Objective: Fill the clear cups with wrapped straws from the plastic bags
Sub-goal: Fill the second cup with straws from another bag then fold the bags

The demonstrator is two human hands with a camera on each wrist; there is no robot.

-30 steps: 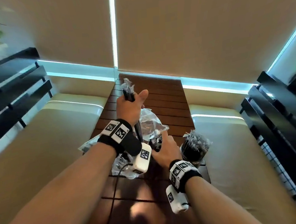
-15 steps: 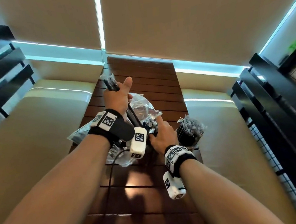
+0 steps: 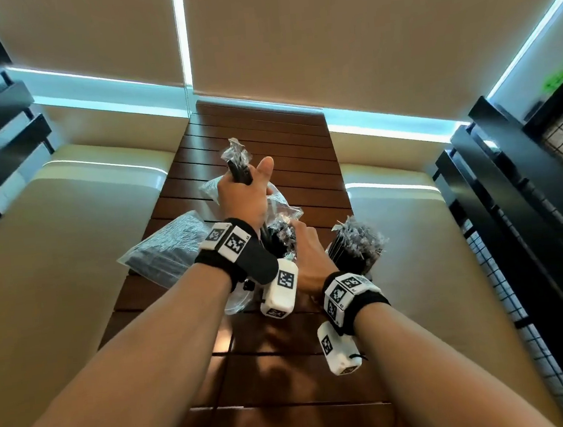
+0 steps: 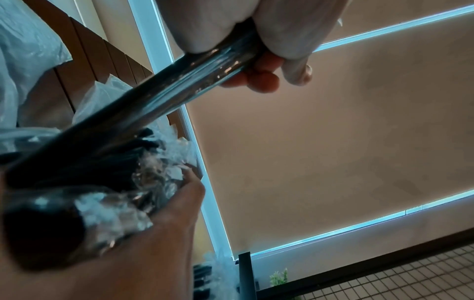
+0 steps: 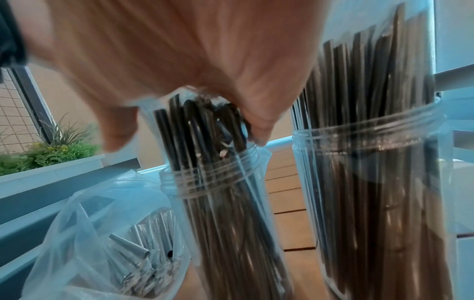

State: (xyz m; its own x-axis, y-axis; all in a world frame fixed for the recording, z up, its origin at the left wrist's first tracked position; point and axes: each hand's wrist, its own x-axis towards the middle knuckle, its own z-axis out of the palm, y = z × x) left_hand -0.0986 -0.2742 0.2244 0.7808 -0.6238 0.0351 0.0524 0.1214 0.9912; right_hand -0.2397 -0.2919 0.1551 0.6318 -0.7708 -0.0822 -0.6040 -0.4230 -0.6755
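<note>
Left hand [image 3: 242, 196] lifted its wrapped straws [image 3: 238, 164] higher (thumb up).

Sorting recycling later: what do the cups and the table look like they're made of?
Cups: apparently clear, glossy plastic; the dark straws show through, and moulded rings circle the neck. Table: looks like dark brown slatted wood with a slight sheen, though it could be a wood-look finish.

Both forearms are bare. Each wrist wears a black band [image 3: 257, 260] carrying white square-patterned tags [image 3: 229, 240], and a white camera block [image 3: 280, 291] hangs beneath. A thin black cable [image 3: 357, 357] trails from the right block.
</note>
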